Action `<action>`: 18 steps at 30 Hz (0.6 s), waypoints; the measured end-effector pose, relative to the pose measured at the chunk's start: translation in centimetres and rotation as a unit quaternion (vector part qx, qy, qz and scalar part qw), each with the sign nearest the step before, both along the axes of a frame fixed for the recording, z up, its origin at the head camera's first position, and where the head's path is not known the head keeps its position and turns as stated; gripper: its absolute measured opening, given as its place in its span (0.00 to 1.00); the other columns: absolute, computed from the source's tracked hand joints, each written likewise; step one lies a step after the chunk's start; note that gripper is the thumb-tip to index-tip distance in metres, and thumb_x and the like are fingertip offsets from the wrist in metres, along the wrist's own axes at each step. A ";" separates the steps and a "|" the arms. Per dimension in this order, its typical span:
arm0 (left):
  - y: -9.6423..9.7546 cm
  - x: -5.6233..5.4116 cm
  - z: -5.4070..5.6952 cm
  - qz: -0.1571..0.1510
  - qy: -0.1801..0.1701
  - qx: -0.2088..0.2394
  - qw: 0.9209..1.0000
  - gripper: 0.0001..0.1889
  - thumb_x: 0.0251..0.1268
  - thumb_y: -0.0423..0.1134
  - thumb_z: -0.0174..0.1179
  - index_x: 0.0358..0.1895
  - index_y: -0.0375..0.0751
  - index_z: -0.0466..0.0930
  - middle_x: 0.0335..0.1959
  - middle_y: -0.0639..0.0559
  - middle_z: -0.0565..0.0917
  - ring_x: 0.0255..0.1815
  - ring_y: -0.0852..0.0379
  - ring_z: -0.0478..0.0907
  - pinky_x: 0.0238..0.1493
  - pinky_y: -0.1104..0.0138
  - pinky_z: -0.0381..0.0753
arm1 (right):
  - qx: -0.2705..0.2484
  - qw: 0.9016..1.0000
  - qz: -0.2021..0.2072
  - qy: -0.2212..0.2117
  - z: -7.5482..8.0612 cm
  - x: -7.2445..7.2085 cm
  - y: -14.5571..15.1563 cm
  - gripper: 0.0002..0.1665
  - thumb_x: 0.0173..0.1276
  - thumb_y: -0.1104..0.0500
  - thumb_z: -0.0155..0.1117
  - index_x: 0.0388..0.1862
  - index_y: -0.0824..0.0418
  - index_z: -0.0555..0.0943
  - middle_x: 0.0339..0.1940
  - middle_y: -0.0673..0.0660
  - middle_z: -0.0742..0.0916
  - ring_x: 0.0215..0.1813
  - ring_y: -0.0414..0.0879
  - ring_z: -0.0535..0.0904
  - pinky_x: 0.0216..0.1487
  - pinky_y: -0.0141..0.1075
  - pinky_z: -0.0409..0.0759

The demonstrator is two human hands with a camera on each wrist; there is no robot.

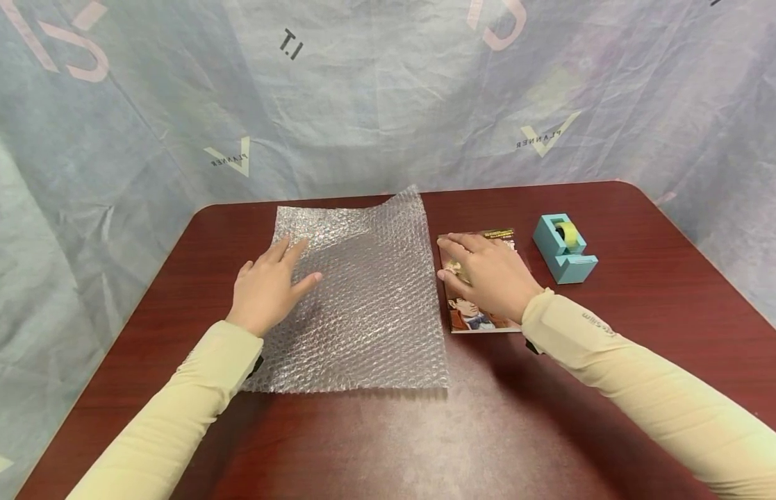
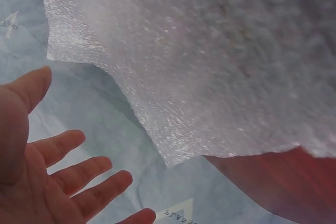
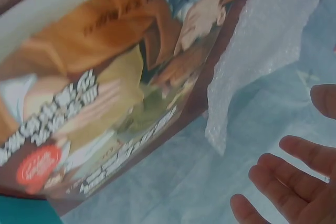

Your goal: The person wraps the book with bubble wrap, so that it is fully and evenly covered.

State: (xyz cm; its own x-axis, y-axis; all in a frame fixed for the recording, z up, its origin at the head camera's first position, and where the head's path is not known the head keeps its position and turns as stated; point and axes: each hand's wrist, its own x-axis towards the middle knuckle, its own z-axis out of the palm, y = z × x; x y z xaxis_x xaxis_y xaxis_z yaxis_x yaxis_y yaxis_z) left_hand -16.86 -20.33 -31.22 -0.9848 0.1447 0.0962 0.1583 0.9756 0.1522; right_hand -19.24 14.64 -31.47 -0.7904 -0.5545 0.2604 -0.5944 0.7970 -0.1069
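A sheet of clear bubble wrap [image 1: 369, 305] lies spread on the table, its far right corner curling up. Over its left edge is my left hand [image 1: 265, 288], fingers spread and holding nothing. To the right of the sheet lies a comic book [image 1: 469, 316] with an illustrated cover. My right hand [image 1: 490, 274] is above that book, fingers extended and nothing gripped, hiding part of the cover. In the right wrist view the cover [image 3: 115, 77] shows drawn figures and a red round mark, with the fingers [image 3: 286, 182] apart from it.
A turquoise tape dispenser [image 1: 559, 253] with a yellow roll stands right of the book. The dark red table [image 1: 337, 444] has rounded far corners. Behind it hangs a grey printed cloth [image 1: 375, 104].
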 end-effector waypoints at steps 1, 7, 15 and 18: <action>-0.1 0.1 0.0 0.001 -0.001 -0.002 1.000 0.38 0.76 0.57 0.56 0.80 0.43 0.58 0.78 0.33 0.59 0.75 0.32 0.62 0.70 0.34 0.58 | 0.000 1.000 0.002 0.001 -0.1 0.0 -0.1 0.34 0.75 0.47 0.63 0.72 0.64 0.74 0.71 0.64 0.77 0.69 0.62 0.74 0.64 0.59 0.73; -0.9 0.4 -0.4 0.004 0.003 -0.022 1.000 0.37 0.75 0.57 0.56 0.77 0.36 0.64 0.74 0.30 0.66 0.62 0.28 0.75 0.59 0.37 0.73 | 0.006 1.000 0.011 0.005 -0.7 0.4 -1.0 0.34 0.73 0.47 0.65 0.71 0.65 0.75 0.68 0.66 0.79 0.65 0.63 0.77 0.63 0.58 0.75; -1.5 0.9 -1.0 0.007 -0.014 -0.016 1.000 0.37 0.75 0.57 0.57 0.75 0.33 0.65 0.72 0.30 0.69 0.57 0.27 0.78 0.46 0.40 0.80 | 0.009 0.999 0.020 -0.027 -1.2 1.2 -2.0 0.33 0.74 0.45 0.64 0.70 0.63 0.76 0.67 0.65 0.80 0.66 0.62 0.77 0.65 0.58 0.73; -1.6 1.1 -1.0 0.009 -0.019 -0.020 1.000 0.37 0.75 0.57 0.57 0.75 0.33 0.65 0.71 0.29 0.70 0.56 0.28 0.78 0.46 0.40 0.80 | 0.011 0.999 0.026 -0.026 -1.3 1.2 -2.4 0.32 0.75 0.45 0.63 0.70 0.63 0.76 0.67 0.64 0.81 0.67 0.60 0.77 0.65 0.59 0.72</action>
